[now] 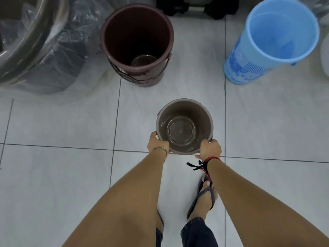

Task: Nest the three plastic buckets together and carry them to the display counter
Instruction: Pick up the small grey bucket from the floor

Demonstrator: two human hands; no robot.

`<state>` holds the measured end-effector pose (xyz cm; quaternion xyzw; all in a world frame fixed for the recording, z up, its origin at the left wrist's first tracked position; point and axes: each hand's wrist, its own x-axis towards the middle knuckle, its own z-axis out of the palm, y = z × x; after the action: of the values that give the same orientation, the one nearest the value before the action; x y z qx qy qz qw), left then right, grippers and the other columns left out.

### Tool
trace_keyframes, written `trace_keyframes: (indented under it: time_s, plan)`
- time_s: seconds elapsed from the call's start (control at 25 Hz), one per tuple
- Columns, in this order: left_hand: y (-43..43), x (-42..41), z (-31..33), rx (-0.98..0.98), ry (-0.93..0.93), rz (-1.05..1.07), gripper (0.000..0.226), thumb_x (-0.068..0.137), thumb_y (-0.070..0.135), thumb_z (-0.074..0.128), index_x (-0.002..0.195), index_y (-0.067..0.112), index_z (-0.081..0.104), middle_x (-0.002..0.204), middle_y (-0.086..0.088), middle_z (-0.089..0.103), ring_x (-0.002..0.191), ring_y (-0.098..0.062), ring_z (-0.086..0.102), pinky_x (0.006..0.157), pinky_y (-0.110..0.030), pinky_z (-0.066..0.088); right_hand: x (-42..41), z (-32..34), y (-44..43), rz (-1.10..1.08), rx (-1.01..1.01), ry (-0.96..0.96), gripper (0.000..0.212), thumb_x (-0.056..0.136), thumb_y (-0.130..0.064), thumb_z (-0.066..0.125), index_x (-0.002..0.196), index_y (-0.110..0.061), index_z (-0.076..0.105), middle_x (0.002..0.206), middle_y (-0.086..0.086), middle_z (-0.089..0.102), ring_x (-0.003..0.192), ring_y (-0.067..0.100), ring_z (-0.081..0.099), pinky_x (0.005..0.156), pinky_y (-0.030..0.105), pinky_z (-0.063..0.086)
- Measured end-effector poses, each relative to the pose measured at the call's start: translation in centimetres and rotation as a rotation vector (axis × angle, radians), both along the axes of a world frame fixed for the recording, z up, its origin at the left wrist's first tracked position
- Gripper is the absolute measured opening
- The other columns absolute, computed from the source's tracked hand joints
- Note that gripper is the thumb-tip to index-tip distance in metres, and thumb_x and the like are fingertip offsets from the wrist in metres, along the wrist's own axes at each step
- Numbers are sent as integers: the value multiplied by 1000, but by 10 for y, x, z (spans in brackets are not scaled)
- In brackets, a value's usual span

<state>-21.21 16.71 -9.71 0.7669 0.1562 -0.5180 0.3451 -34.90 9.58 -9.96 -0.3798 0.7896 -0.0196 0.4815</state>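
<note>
A small grey-brown bucket (184, 126) is upright in the middle of the view, above the white tiled floor. My left hand (157, 144) grips its near-left rim and my right hand (210, 148) grips its near-right rim. A taller dark maroon bucket (137, 43) stands on the floor beyond it, slightly to the left, open side up with a wire handle hanging down its side. A tall light-blue bucket (272, 40) with a printed pattern stands at the far right.
Large dark tubs wrapped in clear plastic (42, 45) fill the far left. A black wheeled object (197, 6) sits at the top edge. A white object (324, 56) touches the right edge. My sandalled feet (203, 196) are below the small bucket.
</note>
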Motion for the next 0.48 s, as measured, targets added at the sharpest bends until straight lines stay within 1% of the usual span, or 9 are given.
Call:
trace_keyframes:
  time_s: [0.04, 0.08, 0.16, 0.2, 0.24, 0.28, 0.36, 0.4, 0.48]
  plan:
    - [-10, 0, -8, -17, -9, -29, 66, 82, -8, 64, 136, 26, 48, 116, -11, 64, 101, -34, 62, 64, -38, 60, -5, -5, -8, -6, 20, 3, 37, 83, -18, 45, 115, -6, 57, 116, 14, 58, 85, 34, 66, 74, 49, 61]
    - [-17, 0, -16, -18, -18, -63, 66, 81, -8, 64, 136, 25, 49, 118, -12, 66, 104, -35, 64, 64, -39, 61, -10, -10, -16, -5, 36, 4, 32, 82, -13, 47, 110, -4, 58, 115, 17, 61, 91, 38, 67, 76, 49, 61]
    - [-29, -1, -28, -11, 3, -106, 67, 80, -9, 62, 137, 24, 49, 120, -13, 67, 108, -36, 65, 75, -46, 62, -20, -20, -29, 32, 68, 31, 22, 83, -2, 52, 102, -1, 61, 107, 20, 68, 95, 40, 68, 79, 44, 61]
    - [-33, -3, -36, -10, 4, -125, 67, 79, -9, 61, 137, 23, 49, 121, -13, 67, 107, -36, 66, 78, -47, 61, -26, -24, -34, 50, 95, 45, 22, 83, 0, 54, 103, 1, 63, 104, 20, 70, 96, 39, 68, 77, 40, 60]
    - [-36, -6, -37, 3, 1, -138, 68, 79, -8, 61, 138, 23, 48, 122, -14, 66, 108, -36, 66, 80, -48, 61, -30, -28, -38, 56, 116, 35, 23, 85, 0, 54, 106, 2, 64, 105, 20, 70, 95, 38, 69, 74, 37, 60]
    - [-37, -8, -36, 13, -7, -148, 70, 79, -6, 63, 141, 22, 45, 123, -15, 65, 109, -36, 65, 84, -48, 60, -32, -28, -41, 53, 146, 9, 25, 86, -2, 54, 109, 1, 62, 109, 21, 69, 94, 36, 68, 74, 38, 60]
    - [-39, -9, -25, 42, -74, -240, 75, 83, 8, 66, 149, 19, 32, 133, -15, 59, 119, -35, 60, 98, -40, 52, -33, -18, -44, 67, 150, -5, 35, 90, -11, 52, 123, 0, 55, 125, 21, 62, 99, 34, 63, 86, 41, 56]
    - [-40, -9, -18, 74, -129, -334, 78, 86, 16, 64, 153, 17, 24, 140, -14, 53, 125, -34, 55, 102, -37, 47, -32, -10, -47, 97, 136, 24, 45, 92, -16, 52, 134, 0, 47, 133, 21, 55, 107, 35, 58, 90, 40, 50]
    - [-47, -4, 2, 101, -284, -530, 79, 90, 26, 60, 155, 14, 16, 155, -13, 36, 136, -34, 45, 108, -40, 40, -33, 10, -55, 111, 85, 75, 62, 95, -25, 52, 148, -1, 30, 149, 20, 39, 128, 37, 49, 102, 43, 41]
